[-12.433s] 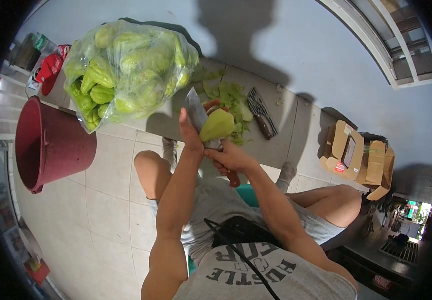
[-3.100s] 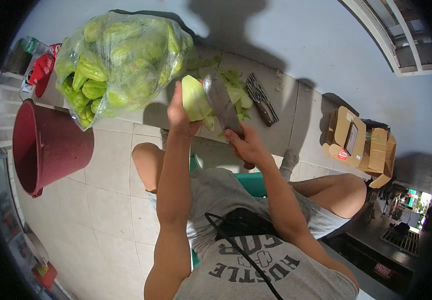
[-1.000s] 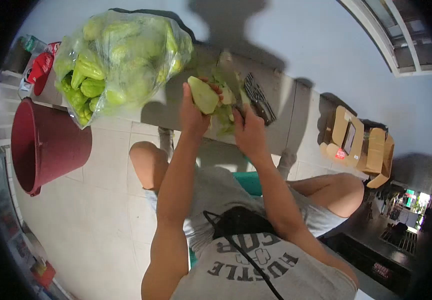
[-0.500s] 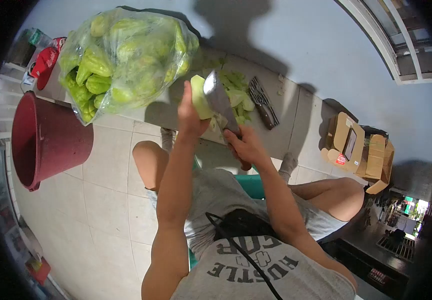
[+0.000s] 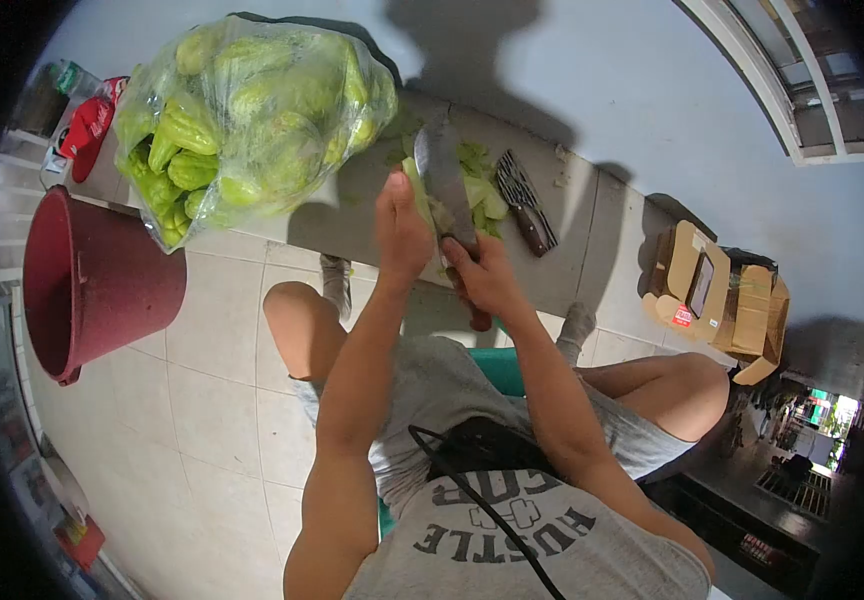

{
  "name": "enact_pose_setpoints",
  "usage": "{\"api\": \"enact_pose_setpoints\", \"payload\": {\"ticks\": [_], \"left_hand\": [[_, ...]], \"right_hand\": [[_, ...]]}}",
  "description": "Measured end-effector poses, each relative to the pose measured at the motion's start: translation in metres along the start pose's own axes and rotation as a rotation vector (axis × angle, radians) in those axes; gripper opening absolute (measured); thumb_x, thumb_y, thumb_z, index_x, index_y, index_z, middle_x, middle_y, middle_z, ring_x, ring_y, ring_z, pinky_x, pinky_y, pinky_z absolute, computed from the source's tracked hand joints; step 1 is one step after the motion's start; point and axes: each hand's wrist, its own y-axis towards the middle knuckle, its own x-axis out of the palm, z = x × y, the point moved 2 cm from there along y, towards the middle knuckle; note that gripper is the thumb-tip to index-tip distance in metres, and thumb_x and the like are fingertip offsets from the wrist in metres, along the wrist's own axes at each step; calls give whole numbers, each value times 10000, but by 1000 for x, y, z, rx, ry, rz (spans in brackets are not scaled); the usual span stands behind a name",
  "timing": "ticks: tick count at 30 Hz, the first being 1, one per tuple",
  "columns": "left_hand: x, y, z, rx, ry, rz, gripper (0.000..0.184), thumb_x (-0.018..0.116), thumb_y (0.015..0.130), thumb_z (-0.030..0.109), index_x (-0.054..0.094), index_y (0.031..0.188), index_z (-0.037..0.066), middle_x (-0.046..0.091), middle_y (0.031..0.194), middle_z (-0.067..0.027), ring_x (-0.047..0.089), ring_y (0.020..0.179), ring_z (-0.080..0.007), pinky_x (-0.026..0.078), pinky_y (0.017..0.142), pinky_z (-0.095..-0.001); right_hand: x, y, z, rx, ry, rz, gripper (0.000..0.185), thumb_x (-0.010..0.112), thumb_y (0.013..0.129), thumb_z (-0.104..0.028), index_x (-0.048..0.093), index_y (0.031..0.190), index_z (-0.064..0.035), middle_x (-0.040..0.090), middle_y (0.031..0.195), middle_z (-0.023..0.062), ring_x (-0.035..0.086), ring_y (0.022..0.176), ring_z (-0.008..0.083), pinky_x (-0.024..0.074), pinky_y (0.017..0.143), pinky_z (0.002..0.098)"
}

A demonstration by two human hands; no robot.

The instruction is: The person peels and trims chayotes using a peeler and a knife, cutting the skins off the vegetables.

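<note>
In my left hand (image 5: 404,230) is a pale green chayote (image 5: 416,188), largely hidden behind my fingers and the blade. My right hand (image 5: 482,272) grips the brown handle of a wide-bladed knife (image 5: 442,175), whose blade lies along the chayote's right side. Light green peelings (image 5: 482,195) are heaped on the tiled ledge beyond my hands. To their right rests a second knife (image 5: 525,205) with a brown handle and a black-and-white patterned blade. A large clear plastic bag (image 5: 282,110) full of whole green chayotes stands to the left.
A dark red bucket (image 5: 117,285) sits on the floor at the left. Opened cardboard boxes (image 5: 717,300) lie at the right by the wall. A red cap (image 5: 87,130) is behind the bucket. My knees are spread on both sides of the ledge's front.
The chayote has turned in my left hand, so its broad pale face no longer shows. Left hand and chayote have shifted slightly right; the knife blade now stands more upright.
</note>
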Motion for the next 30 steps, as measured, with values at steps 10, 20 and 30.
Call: {"api": "enact_pose_setpoints", "payload": {"ticks": [10,20,30], "left_hand": [[-5,24,-17,-46,-590,-100,538,245,1036,486,545,1101,43,615,960,-119,604,886,-217,525,757,-367],[-12,22,-12,65,-644,-94,557,258,1009,541,520,1132,66,602,981,-134,598,884,-275,529,773,-440],[-15,20,-8,72,-643,-116,550,250,1015,523,517,1125,55,602,968,-135,598,888,-275,530,767,-432]], "right_hand": [[-1,-7,-8,-400,-588,235,164,590,927,-176,519,948,-29,597,726,166,597,594,331,479,541,424],[24,-17,7,-358,-827,229,136,556,887,-67,491,1003,-40,590,887,215,600,761,452,481,646,536],[26,-18,4,-428,-762,206,144,549,884,-50,491,1015,-29,582,876,228,598,775,458,484,651,529]]}}
